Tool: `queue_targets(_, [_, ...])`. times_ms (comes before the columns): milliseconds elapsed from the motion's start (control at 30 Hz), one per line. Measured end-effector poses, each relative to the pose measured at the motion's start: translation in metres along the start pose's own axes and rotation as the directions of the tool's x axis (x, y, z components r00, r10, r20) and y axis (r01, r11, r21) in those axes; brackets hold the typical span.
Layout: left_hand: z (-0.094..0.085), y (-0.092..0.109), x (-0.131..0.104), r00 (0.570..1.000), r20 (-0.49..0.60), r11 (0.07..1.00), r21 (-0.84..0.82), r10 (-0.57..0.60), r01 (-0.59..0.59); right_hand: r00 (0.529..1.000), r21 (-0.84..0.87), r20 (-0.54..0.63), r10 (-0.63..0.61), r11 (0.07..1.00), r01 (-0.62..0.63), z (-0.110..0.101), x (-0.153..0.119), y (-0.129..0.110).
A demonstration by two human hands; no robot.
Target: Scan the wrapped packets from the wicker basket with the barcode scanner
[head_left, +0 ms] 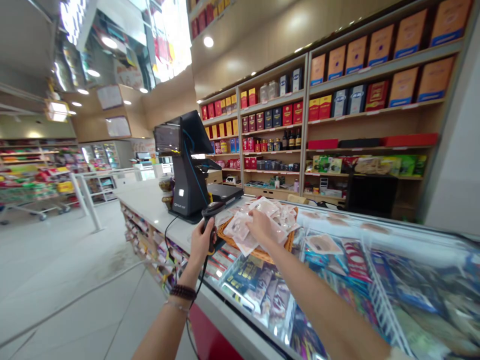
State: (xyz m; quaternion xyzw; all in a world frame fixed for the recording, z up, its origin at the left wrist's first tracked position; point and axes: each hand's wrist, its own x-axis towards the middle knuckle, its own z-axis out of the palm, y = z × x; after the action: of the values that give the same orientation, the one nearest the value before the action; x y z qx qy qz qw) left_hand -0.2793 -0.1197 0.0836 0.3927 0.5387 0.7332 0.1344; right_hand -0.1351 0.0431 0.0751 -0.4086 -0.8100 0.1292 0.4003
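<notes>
My left hand (202, 237) is wrapped round the handle of a black barcode scanner (213, 210), whose cable hangs down past my wrist. Over a woven basket (288, 242) my right hand (260, 226) reaches into a heap of clear plastic packets (275, 212), its fingers closed on one flat packet (240, 231) at the near side. What the packets contain is too small to make out. The basket rests on the glass top of a display freezer, just right of the scanner.
A black checkout terminal (187, 170) stands on the white counter (144, 197) behind the scanner. Below the freezer's glass lid (337, 227) lie several wrapped frozen goods. Shelves of boxed bottles (272, 117) line the back wall. A metal rail (88, 200) stands at left.
</notes>
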Motion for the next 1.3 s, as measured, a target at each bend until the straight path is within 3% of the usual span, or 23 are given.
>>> queue_targets(300, [0.013,-0.006,-0.008,0.997,0.071,0.997,0.063,0.039,-0.044,0.991,-0.097,-0.086,-0.099,0.991,0.091,0.007,-0.005,-0.007])
queue_targets(400, [0.023,-0.007,-0.011,0.997,0.065,0.997,0.073,0.033,-0.038,0.982,-0.099,-0.121,-0.142,0.987,0.130,-0.002,-0.004,0.000])
queue_targets(500, [0.038,-0.005,-0.015,0.997,0.074,0.997,0.080,0.015,-0.021,0.973,-0.085,-0.175,-0.148,0.987,0.134,-0.024,-0.004,0.016])
queue_targets(633, [0.070,0.007,-0.025,0.991,0.132,1.000,0.020,-0.006,0.004,0.935,-0.104,-0.328,-0.133,0.989,0.104,-0.070,-0.006,0.057])
queue_targets(767, [0.111,0.019,-0.039,0.973,0.229,0.998,-0.062,-0.015,0.030,0.902,-0.141,-0.433,0.006,0.987,-0.074,-0.121,-0.019,0.119])
queue_targets(933, [0.171,0.017,-0.063,0.934,0.356,0.984,-0.156,-0.024,0.085,0.888,-0.220,-0.364,0.279,0.901,-0.374,-0.169,-0.055,0.195])
queue_targets(1100, [0.223,-0.002,-0.094,0.879,0.475,0.966,-0.206,-0.042,0.157,0.830,-0.269,-0.302,0.470,0.793,-0.547,-0.174,-0.089,0.234])
queue_targets(1300, [0.256,-0.037,-0.128,0.854,0.503,0.969,-0.115,-0.132,0.217,0.802,-0.273,-0.245,0.545,0.755,-0.596,-0.145,-0.098,0.240])
